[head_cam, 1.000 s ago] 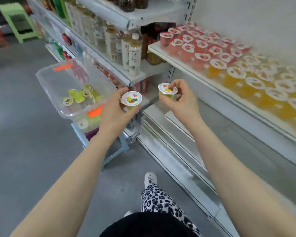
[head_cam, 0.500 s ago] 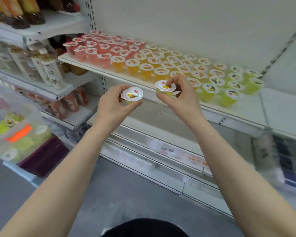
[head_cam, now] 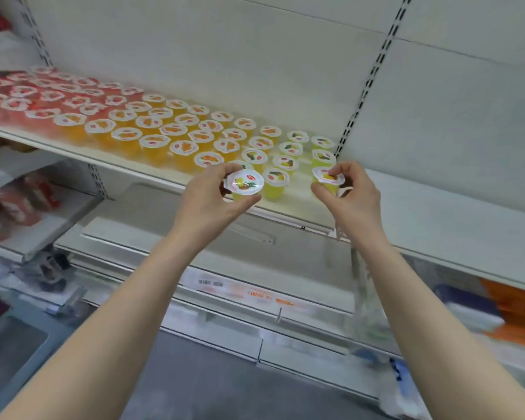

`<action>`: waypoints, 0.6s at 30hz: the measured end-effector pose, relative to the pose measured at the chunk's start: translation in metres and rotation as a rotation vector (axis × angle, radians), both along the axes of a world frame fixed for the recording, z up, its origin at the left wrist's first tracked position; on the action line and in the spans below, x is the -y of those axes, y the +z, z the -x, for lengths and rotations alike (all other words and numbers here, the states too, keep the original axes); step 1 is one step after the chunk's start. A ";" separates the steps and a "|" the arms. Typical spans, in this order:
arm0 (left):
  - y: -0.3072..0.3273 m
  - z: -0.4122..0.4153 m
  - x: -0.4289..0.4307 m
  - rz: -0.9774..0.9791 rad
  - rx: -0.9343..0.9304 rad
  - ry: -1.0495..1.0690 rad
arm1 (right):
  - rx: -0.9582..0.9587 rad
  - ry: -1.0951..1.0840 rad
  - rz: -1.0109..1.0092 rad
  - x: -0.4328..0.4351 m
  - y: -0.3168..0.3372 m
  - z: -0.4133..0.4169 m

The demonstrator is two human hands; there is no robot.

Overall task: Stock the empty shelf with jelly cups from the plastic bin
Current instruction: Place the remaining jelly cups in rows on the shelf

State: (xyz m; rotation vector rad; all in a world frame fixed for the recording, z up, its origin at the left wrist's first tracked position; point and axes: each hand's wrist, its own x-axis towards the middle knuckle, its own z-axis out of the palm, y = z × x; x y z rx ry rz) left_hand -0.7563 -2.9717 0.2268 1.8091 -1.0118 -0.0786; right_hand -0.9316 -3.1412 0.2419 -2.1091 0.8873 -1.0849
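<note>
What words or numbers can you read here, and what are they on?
None can be read.
Red logo on the lid of the jelly cup in the left hand: too blurred.
Barcode label on the lower shelf rail: too blurred.
Orange-print label beside it: too blurred.

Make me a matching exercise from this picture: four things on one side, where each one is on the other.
Things: 1 red jelly cups; 2 orange jelly cups; 3 yellow-green jelly cups; 4 left hand.
Places: A middle of the shelf; B gripping a cup at the shelf's front; C shelf's left end; D beside the slotted upright.
Pairs: 1-C; 2-A; 3-D; 4-B.
</note>
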 end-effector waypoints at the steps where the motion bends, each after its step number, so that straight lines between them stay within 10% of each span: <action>1: 0.000 0.005 0.005 0.005 0.015 -0.002 | -0.009 -0.012 -0.019 0.010 -0.004 0.003; 18: 0.003 0.023 0.027 -0.176 0.368 0.058 | -0.177 0.032 -0.061 0.076 -0.034 -0.029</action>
